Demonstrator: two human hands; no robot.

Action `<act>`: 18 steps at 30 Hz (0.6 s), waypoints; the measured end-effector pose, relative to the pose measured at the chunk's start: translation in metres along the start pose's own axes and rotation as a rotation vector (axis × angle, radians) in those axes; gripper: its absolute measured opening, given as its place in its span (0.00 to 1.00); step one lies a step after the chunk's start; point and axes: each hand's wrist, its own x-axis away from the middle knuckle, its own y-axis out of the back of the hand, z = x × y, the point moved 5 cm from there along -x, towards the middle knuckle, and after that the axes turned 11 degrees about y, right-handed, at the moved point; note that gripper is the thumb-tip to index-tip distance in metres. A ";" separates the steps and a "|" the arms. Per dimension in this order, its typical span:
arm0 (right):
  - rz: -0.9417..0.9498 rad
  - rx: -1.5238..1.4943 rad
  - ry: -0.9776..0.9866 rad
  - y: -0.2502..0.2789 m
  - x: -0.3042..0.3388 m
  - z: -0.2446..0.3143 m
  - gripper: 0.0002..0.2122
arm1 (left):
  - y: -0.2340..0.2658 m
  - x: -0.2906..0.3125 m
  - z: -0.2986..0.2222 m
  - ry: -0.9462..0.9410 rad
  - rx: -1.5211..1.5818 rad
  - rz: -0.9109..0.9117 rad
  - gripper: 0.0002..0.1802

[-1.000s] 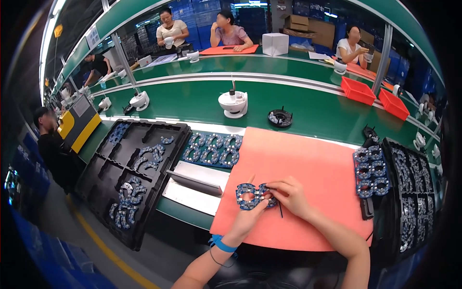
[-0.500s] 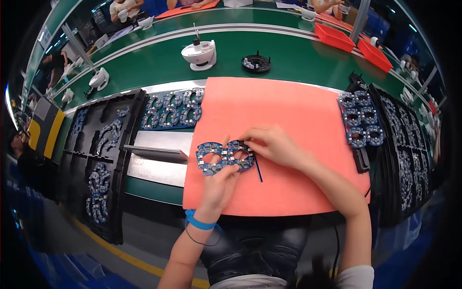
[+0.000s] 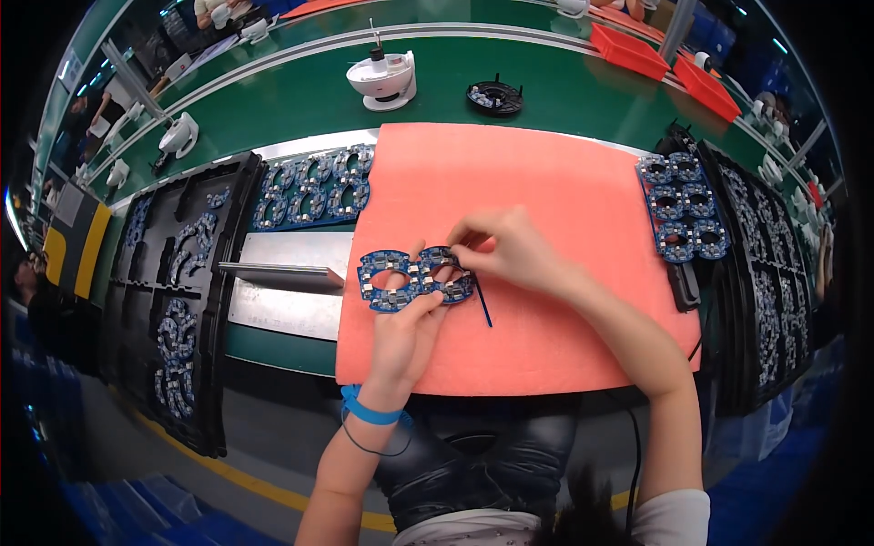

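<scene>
A blue circuit board panel (image 3: 401, 278) made of ring-shaped pieces lies on the salmon foam mat (image 3: 546, 182). My left hand (image 3: 405, 337) grips its near edge, thumb pressed on top. My right hand (image 3: 501, 250) pinches the panel's right end at one ring. A thin dark stick (image 3: 482, 305) lies on the mat just under my right hand.
More blue panels lie left of the mat (image 3: 314, 187) and at its right edge (image 3: 681, 207). Black trays (image 3: 173, 291) with ring pieces stand at left and right (image 3: 774, 264). A metal plate (image 3: 287, 287), a white dispenser (image 3: 382, 80) and red bins (image 3: 628, 50) are beyond.
The view has tilted down and closer to the mat. Both hands stay on the blue panel, with my right fingers shifted onto its right ring.
</scene>
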 end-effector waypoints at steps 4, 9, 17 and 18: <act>0.058 0.145 0.053 0.018 0.003 -0.011 0.07 | -0.001 0.002 -0.002 0.005 0.009 0.011 0.37; 0.154 0.186 0.141 0.007 0.010 0.006 0.07 | -0.003 0.002 -0.002 0.017 0.001 -0.012 0.36; 0.212 0.264 0.111 0.003 0.008 0.013 0.06 | -0.004 0.001 -0.002 0.005 -0.022 -0.010 0.36; 0.262 0.283 0.084 0.002 0.007 0.012 0.07 | -0.004 0.001 -0.002 0.009 -0.024 -0.009 0.36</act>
